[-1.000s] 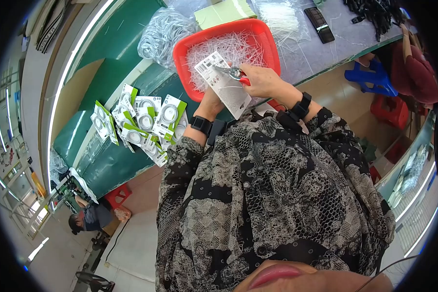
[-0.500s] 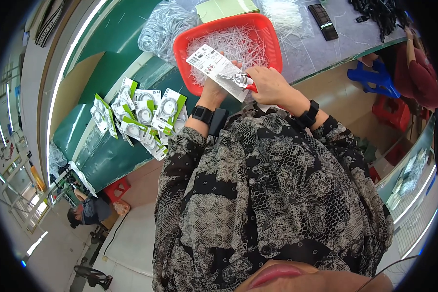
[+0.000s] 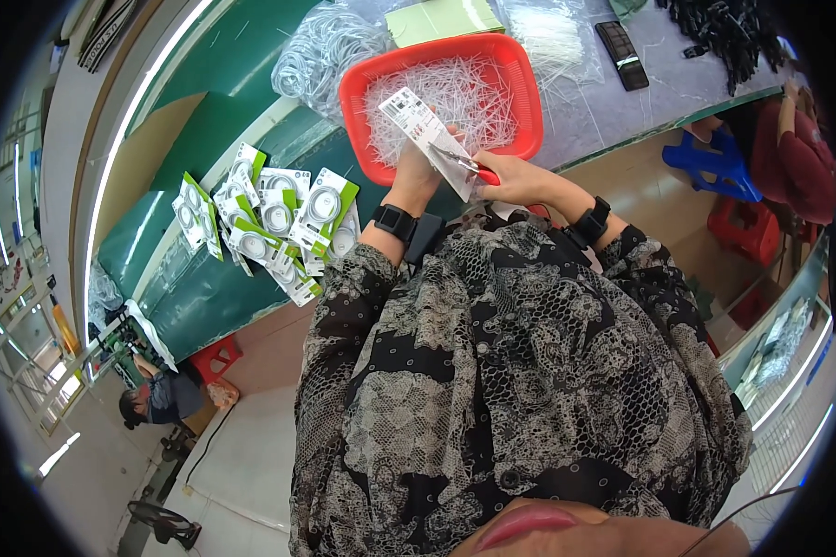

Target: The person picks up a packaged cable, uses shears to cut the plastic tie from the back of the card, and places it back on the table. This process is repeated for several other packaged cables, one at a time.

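My left hand point(image 3: 416, 173) is closed around a white printed packaging card point(image 3: 422, 128), which slants down to the right with its printed back showing. In my right hand point(image 3: 518, 180) is a pair of red-handled cutting pliers point(image 3: 464, 161), with its metal jaws lying across the card's lower part. What lies between the jaws is too small to make out. Both hands are over the near edge of a red plastic basket point(image 3: 532, 116) holding thin clear plastic strips point(image 3: 478, 91). The card's other face is hidden.
Left of my hands, several carded white cables point(image 3: 323, 204) lie piled on the green table point(image 3: 163, 283). Bagged grey cable coils point(image 3: 320, 56), a light green card stack point(image 3: 441, 20), white cable ties point(image 3: 548, 37) and a dark phone point(image 3: 621, 56) surround the basket. Another person point(image 3: 794, 153) sits right.
The card has turned more edge-on and looks narrower. My right hand and the pliers have shifted slightly down, and the pliers are angled differently against the card.
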`<state>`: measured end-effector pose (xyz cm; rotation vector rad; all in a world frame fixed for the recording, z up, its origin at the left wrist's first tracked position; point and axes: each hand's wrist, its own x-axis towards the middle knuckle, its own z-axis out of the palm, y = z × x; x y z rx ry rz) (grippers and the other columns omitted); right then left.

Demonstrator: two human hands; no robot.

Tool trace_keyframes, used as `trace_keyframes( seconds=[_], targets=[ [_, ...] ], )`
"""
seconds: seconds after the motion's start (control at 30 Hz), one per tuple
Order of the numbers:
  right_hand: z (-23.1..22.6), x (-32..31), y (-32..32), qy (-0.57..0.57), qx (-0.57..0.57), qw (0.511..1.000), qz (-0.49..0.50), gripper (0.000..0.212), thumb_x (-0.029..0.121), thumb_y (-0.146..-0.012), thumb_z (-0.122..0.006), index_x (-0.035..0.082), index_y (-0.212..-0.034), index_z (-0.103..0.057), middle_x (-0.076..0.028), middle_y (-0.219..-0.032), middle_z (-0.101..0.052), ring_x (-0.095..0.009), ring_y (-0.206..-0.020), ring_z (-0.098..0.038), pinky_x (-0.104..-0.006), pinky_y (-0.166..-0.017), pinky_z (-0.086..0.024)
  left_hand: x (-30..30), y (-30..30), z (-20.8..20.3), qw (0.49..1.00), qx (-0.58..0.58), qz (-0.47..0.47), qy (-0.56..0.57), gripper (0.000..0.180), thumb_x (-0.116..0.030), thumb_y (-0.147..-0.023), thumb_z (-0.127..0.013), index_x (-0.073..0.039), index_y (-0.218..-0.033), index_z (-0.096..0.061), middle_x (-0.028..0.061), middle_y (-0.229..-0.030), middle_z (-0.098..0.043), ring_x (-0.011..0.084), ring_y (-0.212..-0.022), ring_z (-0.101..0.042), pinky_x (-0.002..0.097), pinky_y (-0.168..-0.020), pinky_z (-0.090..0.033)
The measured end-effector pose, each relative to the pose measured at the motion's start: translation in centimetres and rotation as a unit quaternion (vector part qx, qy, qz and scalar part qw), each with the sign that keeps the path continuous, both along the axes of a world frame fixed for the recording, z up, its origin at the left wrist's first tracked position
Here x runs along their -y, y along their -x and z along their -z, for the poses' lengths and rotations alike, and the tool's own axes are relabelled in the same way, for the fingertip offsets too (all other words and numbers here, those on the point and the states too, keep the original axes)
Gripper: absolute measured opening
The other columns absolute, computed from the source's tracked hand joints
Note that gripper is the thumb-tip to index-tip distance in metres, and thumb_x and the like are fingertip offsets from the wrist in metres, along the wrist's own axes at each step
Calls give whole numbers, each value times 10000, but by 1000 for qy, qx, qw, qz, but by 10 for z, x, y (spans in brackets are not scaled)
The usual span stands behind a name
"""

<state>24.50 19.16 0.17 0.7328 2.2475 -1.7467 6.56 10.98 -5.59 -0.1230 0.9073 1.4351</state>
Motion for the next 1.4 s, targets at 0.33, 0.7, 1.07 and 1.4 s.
trace_keyframes(
  seconds=[0.33, 0.7, 1.07, 1.4],
  targets=[
    [-5, 1, 11, -25, 45, 999, -6, 394, 203, -792, -586, -23, -1099, -488, -259, -945, -597, -380, -922, -588, -406, -824, -446, 3, 1, 15, 991, -108, -66, 40, 455, -39, -964, -448, -123, -1400, -347, 169, -1088, -593, 314, -970, -642, 447, -822, -555],
    [18, -2, 3, -22, -8, 1000, 14, 383, 261, -791, -610, -3, -1056, -527, -191, -874, -603, -303, -817, -598, -387, -749, -460, -1, 1, 11, 975, -203, -82, 35, 413, 21, -929, -472, -72, -1328, -423, 83, -968, -610, 183, -821, -636, 319, -736, -545],
    [52, -25, 20, 31, 119, 988, 92, 556, 403, -793, -659, -13, -1146, -556, -130, -942, -621, -199, -890, -585, -323, -796, -460, 164, 79, -19, 738, -645, -33, 196, 307, -119, -863, -595, 9, -1138, -551, 78, -958, -628, 161, -863, -606, 274, -753, -475],
    [74, -41, 30, -9, 134, 990, 34, 441, 298, -846, -631, 62, -1199, -512, 22, -626, -465, -84, -500, -436, -250, -451, -336, 398, 56, 16, 643, -625, 167, 410, 448, -181, -847, -618, -27, -1249, -492, 229, -1118, -578, 412, -1043, -543, 449, -868, -454]
  ],
)
